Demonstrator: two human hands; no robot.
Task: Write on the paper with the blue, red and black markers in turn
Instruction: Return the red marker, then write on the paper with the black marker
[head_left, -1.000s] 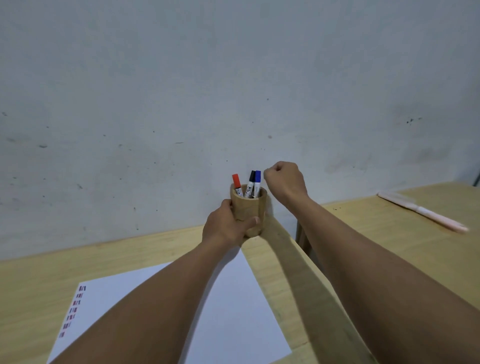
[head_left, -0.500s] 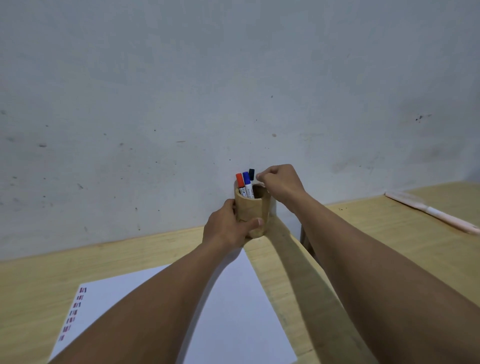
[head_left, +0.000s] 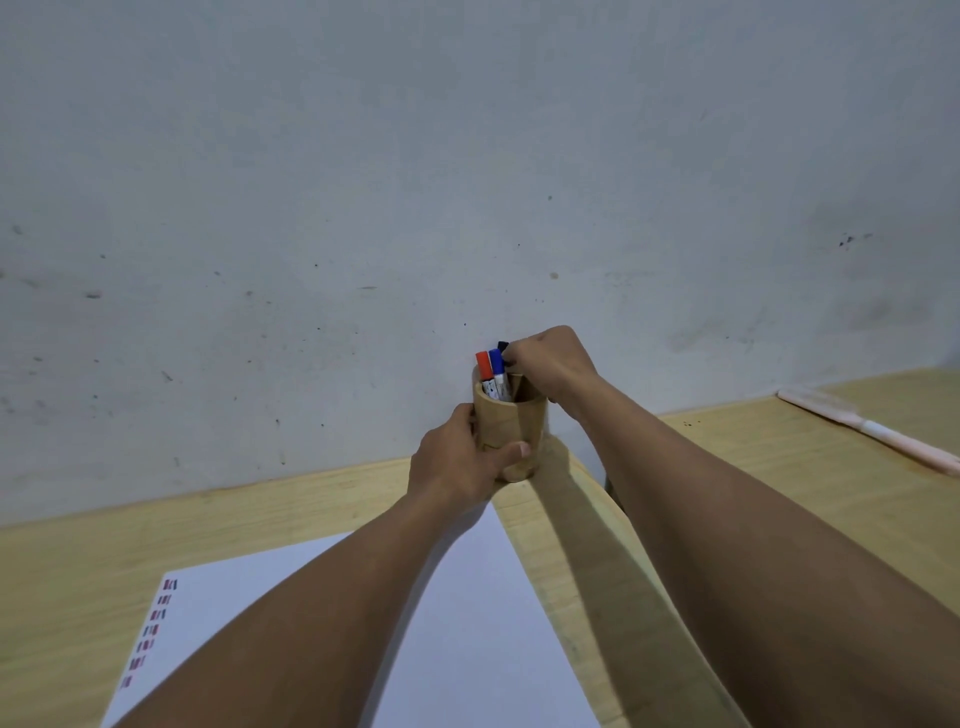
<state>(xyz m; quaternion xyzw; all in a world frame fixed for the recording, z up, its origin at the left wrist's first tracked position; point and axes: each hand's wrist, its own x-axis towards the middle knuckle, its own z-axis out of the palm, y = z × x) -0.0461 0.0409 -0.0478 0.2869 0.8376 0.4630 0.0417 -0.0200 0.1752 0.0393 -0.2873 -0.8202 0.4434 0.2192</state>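
A wooden pen holder (head_left: 511, 421) stands at the back of the table against the wall. It holds a red marker (head_left: 484, 365), a blue marker (head_left: 497, 366) and a black marker (head_left: 502, 345), caps up. My left hand (head_left: 457, 462) is wrapped around the holder's side. My right hand (head_left: 550, 364) is over the holder's rim, its fingertips pinched on the black marker just below the cap. The white paper (head_left: 467, 597) lies in front of the holder, partly under my forearms, with short coloured marks (head_left: 156, 629) down its left edge.
The grey wall (head_left: 467, 182) rises directly behind the holder. A pale pink pen-like object (head_left: 872, 431) lies on the wooden table (head_left: 753, 452) at the far right. A dark gap (head_left: 610, 486) shows between two tabletops behind my right forearm.
My right hand came down from beside the holder to its rim and closed on the black marker. The markers shifted inside the holder. My left hand kept its hold.
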